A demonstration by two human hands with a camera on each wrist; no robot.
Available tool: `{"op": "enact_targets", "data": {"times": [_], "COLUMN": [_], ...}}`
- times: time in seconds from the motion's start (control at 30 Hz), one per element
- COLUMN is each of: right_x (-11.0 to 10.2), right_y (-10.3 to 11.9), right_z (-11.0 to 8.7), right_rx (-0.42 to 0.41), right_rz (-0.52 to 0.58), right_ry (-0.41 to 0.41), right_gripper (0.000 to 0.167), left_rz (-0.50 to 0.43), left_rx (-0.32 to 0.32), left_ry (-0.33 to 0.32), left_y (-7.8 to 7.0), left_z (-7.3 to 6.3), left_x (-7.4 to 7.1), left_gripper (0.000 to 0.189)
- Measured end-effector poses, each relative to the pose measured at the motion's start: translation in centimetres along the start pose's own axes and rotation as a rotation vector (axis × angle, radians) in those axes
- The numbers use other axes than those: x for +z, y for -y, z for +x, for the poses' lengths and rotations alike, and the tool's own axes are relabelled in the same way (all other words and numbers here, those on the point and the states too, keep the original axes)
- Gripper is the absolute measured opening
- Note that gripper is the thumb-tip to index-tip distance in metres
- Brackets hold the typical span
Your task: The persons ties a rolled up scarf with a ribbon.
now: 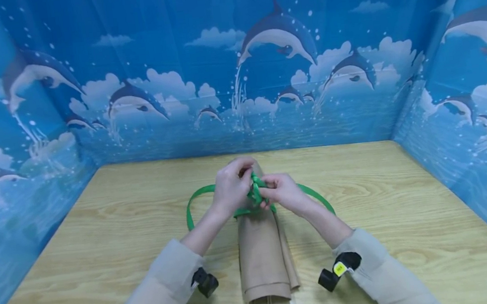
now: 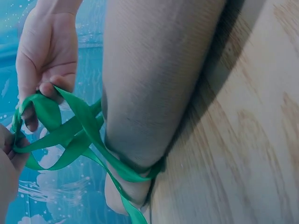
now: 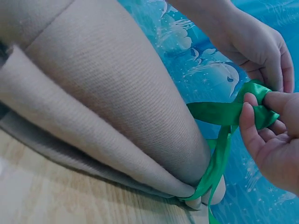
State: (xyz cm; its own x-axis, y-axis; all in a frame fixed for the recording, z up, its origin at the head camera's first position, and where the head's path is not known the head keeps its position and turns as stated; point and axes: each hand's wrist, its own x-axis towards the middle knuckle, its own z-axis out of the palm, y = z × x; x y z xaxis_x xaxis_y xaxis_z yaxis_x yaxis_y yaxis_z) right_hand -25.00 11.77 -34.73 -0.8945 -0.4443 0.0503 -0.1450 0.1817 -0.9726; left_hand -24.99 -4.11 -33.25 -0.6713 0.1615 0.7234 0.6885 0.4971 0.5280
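Note:
A rolled-up brown fabric piece [image 1: 262, 255] lies lengthwise on the table, with a green ribbon [image 1: 316, 196] passing around its far part. Above the roll, my left hand [image 1: 231, 186] pinches the ribbon between thumb and fingers. My right hand [image 1: 283, 193] faces it and pinches the same ribbon close by. Between both hands the ribbon forms crossed loops, seen in the left wrist view as several green bands [image 2: 77, 135]. In the right wrist view a bunched ribbon loop [image 3: 254, 95] sits at the fingertips. Fingers partly hide where the bands cross.
The ribbon's loose ends curve out onto the wooden table [image 1: 137, 244] on both sides of the roll. A blue curtain [image 1: 159, 41] printed with dolphins encloses the table at the back and sides. Small black cameras [image 1: 205, 282] are worn at both wrists.

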Motion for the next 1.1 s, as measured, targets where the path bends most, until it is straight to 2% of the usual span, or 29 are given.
{"op": "enact_targets", "data": {"times": [0.13,0.23,0.3,0.37,0.43,0.6,0.7,0.8,1.1], "right_x": [0.1,0.2,0.3,0.4,0.4,0.2,0.0,0.0,0.0], "right_y": [0.4,0.4,0.5,0.5,0.4,-0.2,-0.5,-0.6,-0.8], "right_z": [0.0,-0.1,-0.2,-0.4,-0.5,-0.3,0.0,0.1,0.2], "right_rx": [-0.021,-0.051,-0.087,-0.158,-0.292,-0.722,-0.875,-0.937,-0.974], "right_rz": [-0.043,-0.104,-0.148,-0.202,-0.293,-0.597,-0.715,-0.779,-0.794], "right_ry": [-0.091,-0.144,-0.173,-0.19,-0.195,-0.213,-0.221,-0.211,-0.18], "right_gripper": [0.025,0.027,0.028,0.029,0.029,0.022,0.02,0.019,0.017], "left_rz": [0.018,0.035,0.041,0.045,0.051,0.058,0.05,0.053,0.056], "left_rx": [-0.029,-0.024,-0.016,-0.004,0.006,0.023,0.017,0.015,0.031], "left_ry": [0.003,0.003,0.005,0.007,0.011,0.033,0.058,0.08,0.113], "left_y": [0.5,0.8,0.9,0.9,0.9,1.1,1.2,1.3,1.5], "left_z": [-0.2,-0.2,-0.2,-0.2,-0.3,-0.5,-0.7,-0.9,-1.1], "left_x": [-0.1,0.0,0.1,0.1,0.1,0.0,0.0,-0.1,0.0], "left_gripper": [0.02,0.02,0.02,0.02,0.019,0.016,0.016,0.016,0.014]}}
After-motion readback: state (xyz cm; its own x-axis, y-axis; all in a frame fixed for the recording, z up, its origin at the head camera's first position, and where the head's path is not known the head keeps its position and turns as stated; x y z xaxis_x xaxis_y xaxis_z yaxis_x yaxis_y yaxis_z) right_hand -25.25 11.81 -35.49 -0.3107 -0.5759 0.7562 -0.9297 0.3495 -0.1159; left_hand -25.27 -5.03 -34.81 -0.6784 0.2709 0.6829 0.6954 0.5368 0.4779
